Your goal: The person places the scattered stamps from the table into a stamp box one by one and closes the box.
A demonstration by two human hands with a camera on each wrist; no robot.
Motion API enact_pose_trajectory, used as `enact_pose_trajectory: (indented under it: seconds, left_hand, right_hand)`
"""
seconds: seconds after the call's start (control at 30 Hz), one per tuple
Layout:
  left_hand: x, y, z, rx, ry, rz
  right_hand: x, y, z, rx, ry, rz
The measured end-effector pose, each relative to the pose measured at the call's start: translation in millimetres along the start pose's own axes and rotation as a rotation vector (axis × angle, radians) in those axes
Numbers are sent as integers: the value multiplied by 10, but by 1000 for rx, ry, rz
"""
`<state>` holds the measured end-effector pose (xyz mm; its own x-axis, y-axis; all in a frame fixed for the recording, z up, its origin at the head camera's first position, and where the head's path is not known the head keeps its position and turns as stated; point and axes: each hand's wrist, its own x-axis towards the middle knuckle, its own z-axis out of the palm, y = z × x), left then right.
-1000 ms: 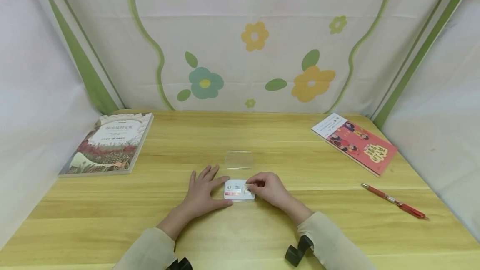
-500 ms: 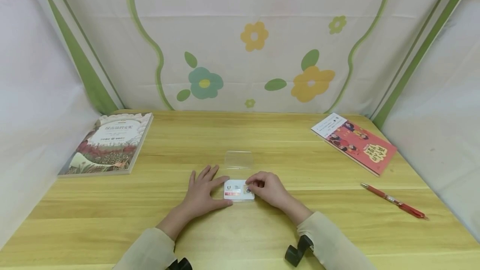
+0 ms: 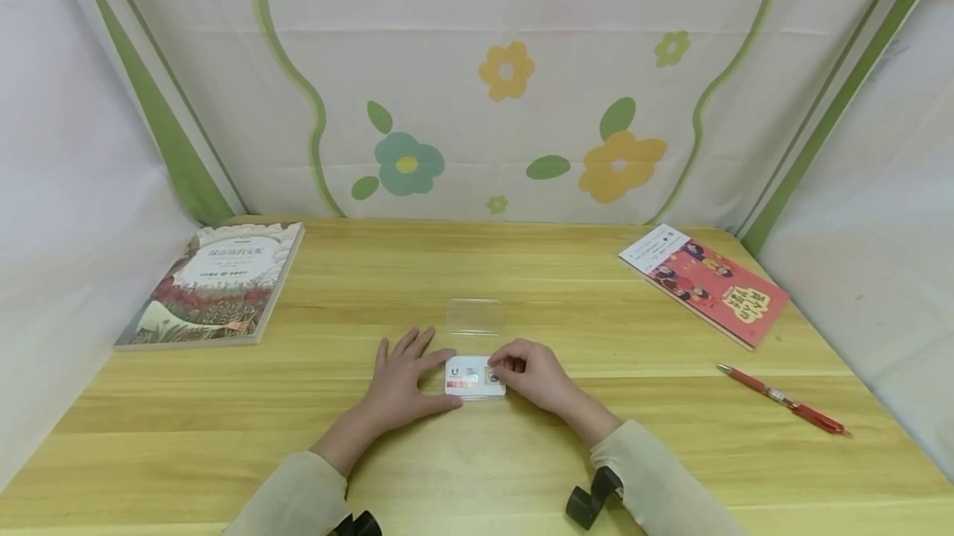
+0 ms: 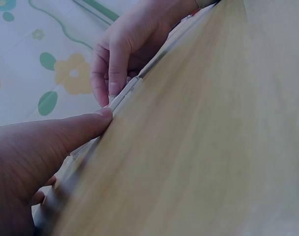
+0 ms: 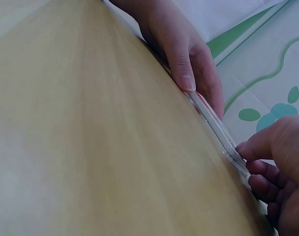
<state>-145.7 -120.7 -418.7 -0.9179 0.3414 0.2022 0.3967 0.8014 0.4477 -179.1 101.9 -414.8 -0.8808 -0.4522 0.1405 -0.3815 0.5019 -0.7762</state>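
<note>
A white card (image 3: 462, 364) with a logo, a red strip and printed lines lies flat on the table, with clear plastic showing along its lower edge. My left hand (image 3: 398, 383) grips its left end, index fingertip at the top edge and thumb (image 4: 104, 114) at the bottom edge. Over the card's right half is a small square picture (image 3: 489, 379). My right hand (image 3: 538, 374) pinches the picture's upper right part between curled fingers and thumb (image 5: 242, 149), partly hiding it. A clear plastic sheet or cover (image 3: 474, 317) lies just behind the card.
A book with a meadow cover (image 3: 216, 287) lies at the back left. The red book (image 3: 704, 283) sits at the back right, with a red pen (image 3: 782, 399) in front of it. A flowered curtain (image 3: 462, 105) hangs behind the wooden table (image 3: 224, 420).
The small square picture looked tilted a second ago and now shows flatter against the card, a dark round mark visible on it. Both hands have stayed almost in place.
</note>
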Motion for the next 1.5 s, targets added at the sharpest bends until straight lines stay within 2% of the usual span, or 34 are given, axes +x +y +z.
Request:
enact_pose_trajectory:
  seconds: [0.37,0.6,0.87,1.0,1.17,1.3,1.5]
  left_hand:
    - [0,-7,4,1,3,7]
    - [3,1,1,-4,2,5]
    - [43,-64,-27,-62,-1,19]
    - [151,-137,-114,-102,15,13]
    - [384,-229,-236,-169,36,-31]
    - [558,-290,-263,-203,10,-77]
    - [703,-370,-186,-151,-64,-121]
  right_hand:
    - [5,3,-7,8,-6,1]
    - [-11,7,-33,71,-12,19]
    - [69,20,-213,133,-16,49]
    - [192,32,-357,114,-13,74]
    - [358,74,-459,11,-26,79]
    - [469,133,-468,-59,-53,85]
    - [589,258,-399,-182,-110,62]
